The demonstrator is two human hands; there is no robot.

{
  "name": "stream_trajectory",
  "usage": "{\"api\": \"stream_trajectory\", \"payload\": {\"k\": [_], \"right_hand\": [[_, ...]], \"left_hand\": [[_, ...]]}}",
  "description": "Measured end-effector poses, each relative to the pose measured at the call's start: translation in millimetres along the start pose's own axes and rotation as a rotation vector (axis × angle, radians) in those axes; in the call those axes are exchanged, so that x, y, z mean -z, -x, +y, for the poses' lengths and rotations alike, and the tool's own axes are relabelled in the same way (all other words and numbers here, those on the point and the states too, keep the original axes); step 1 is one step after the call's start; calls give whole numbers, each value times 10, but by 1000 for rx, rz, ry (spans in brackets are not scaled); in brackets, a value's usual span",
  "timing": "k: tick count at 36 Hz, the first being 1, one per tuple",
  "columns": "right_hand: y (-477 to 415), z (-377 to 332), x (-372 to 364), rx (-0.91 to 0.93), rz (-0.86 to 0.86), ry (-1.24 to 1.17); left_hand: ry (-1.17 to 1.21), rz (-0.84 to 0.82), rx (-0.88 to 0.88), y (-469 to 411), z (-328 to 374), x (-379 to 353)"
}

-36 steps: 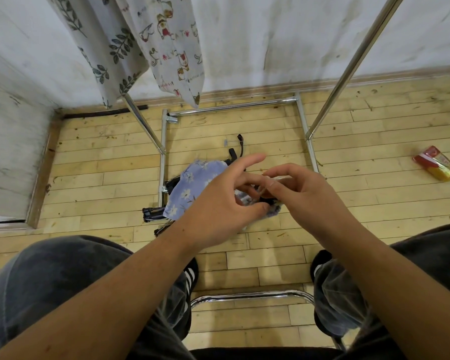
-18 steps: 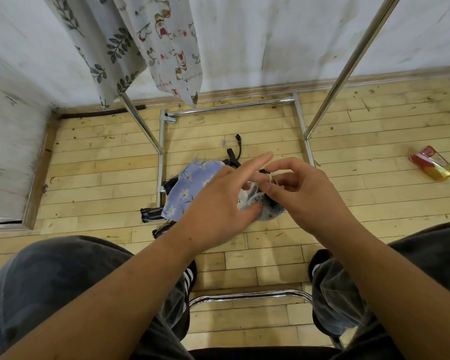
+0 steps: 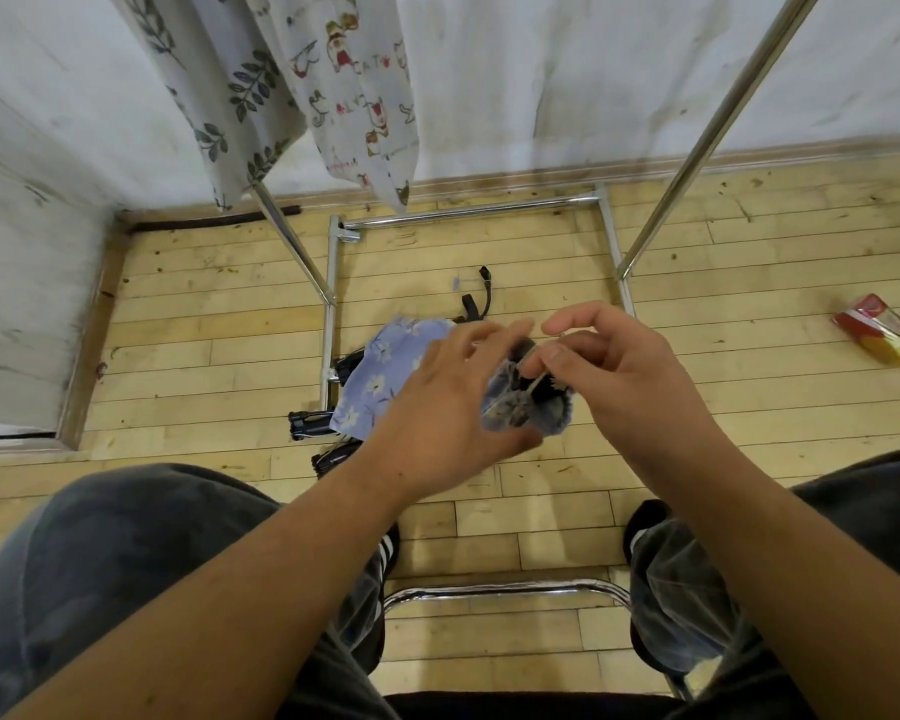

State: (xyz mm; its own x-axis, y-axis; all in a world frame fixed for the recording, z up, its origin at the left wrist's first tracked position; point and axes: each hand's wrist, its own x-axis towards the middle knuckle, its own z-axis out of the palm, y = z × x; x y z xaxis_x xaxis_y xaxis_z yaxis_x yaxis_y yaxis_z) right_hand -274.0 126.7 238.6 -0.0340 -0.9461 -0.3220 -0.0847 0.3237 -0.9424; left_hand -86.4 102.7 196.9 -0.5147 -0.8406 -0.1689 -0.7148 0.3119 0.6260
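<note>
left hand and right hand on bluish cloth

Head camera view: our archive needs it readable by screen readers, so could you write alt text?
Seen from above, a seated person's left hand and right hand hold a small frayed blue-grey cloth piece between them, the right pinching its top. Below, on the wooden floor, a blue floral cloth lies beside a chrome rack hung with patterned fabric.

The cartoon-print cloth bears letters reading roughly "CAT"; print on the red-and-yellow packet is too small to read.
</note>
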Motion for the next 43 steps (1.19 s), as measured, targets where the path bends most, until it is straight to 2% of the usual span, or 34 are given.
{"api": "stream_trajectory", "payload": {"k": [8,15,25,30,37,43], "right_hand": [[37,-67,-53,12,-103,-50],[44,-134,-73,27,-115,-113],[47,-189,-25,53,-115,-145],[53,-190,-5,48,-121,-135],[11,-135,4,19,-95,-160],[-25,-74,-3,-26,-54,-75]], "left_hand": [[92,-22,-4,-80,-93,-71],[159,14,-18,-125,-89,-114],[147,30,45,-172,-29,-161],[200,2,135,-187,-25,-180],[131,45,142,-164,20,-176],[54,70,117,-126,48,-134]]}}
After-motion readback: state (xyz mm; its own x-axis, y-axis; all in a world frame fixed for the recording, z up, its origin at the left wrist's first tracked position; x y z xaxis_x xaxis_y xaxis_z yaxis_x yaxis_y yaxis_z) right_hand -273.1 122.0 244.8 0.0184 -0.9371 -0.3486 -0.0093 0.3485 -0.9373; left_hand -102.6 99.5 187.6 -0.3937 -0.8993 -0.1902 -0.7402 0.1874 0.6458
